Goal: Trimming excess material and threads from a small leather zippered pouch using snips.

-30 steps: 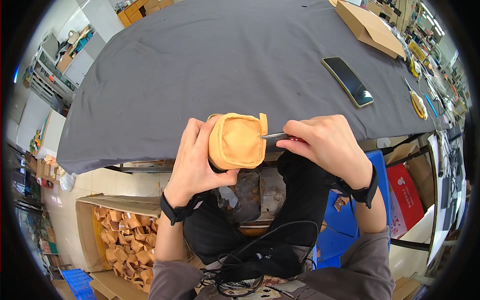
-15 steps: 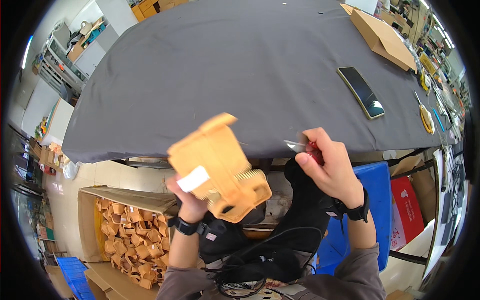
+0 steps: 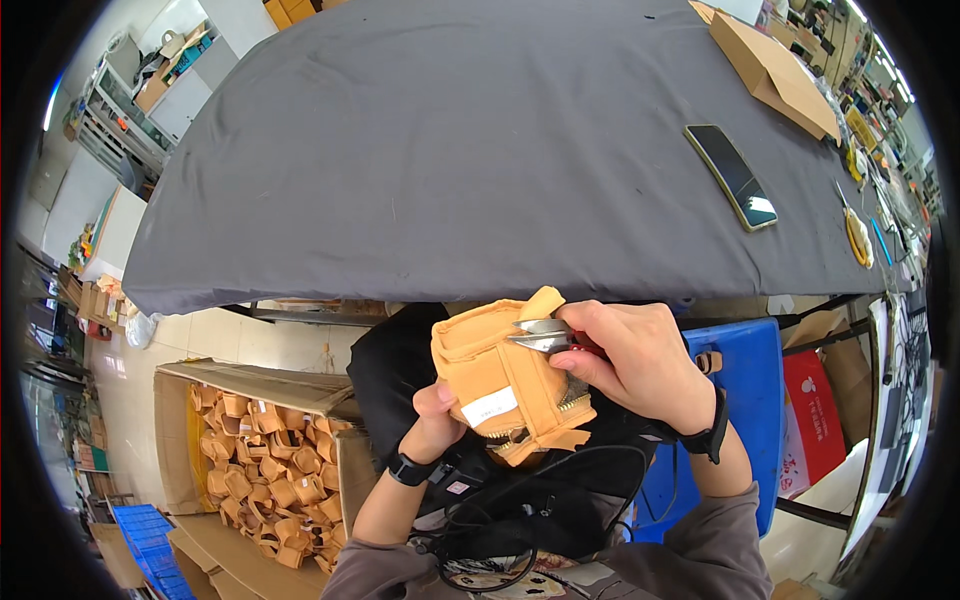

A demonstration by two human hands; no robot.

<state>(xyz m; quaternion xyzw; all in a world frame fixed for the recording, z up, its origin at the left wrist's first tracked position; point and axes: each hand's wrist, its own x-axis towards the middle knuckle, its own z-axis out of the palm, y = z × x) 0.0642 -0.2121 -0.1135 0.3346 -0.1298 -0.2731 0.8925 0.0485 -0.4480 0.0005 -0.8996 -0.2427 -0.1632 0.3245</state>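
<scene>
The yellow-orange fabric pouch (image 3: 520,375) is up in front of me, over my lap, just off the near edge of the worktop (image 3: 450,180). My left hand (image 3: 436,424) grips its lower left side, beside a white label (image 3: 490,406); a toothed zipper (image 3: 575,404) shows lower right. My right hand (image 3: 640,358) is closed around silver-bladed snips (image 3: 543,334), their blades across the pouch's upper right; I cannot tell whether they touch it. A cardboard box (image 3: 262,388) full of similar orange pieces (image 3: 270,465) stands to my left, a blue bin (image 3: 745,400) to my right. On the gray-covered worktop lie a phone (image 3: 730,175) and, farther right, yellow-handled scissors (image 3: 858,238).
</scene>
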